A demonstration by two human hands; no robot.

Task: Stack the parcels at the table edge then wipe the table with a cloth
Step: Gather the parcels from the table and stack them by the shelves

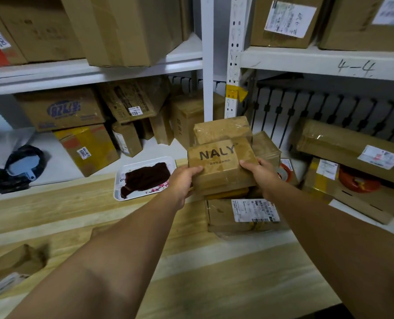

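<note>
Both hands hold a brown parcel marked NALY over a stack at the far right of the wooden table. My left hand grips its left side and my right hand grips its right side, thumbs on top. Under it lies a larger parcel with a white label. Another taped parcel sits behind and a smaller one to the right. A dark brown cloth lies on a white tray at the table's far edge. One more parcel lies at the near left.
White metal shelves packed with cardboard boxes stand right behind the table. A long carton and orange tape rolls lie on the right shelf. A black bag sits on the left shelf.
</note>
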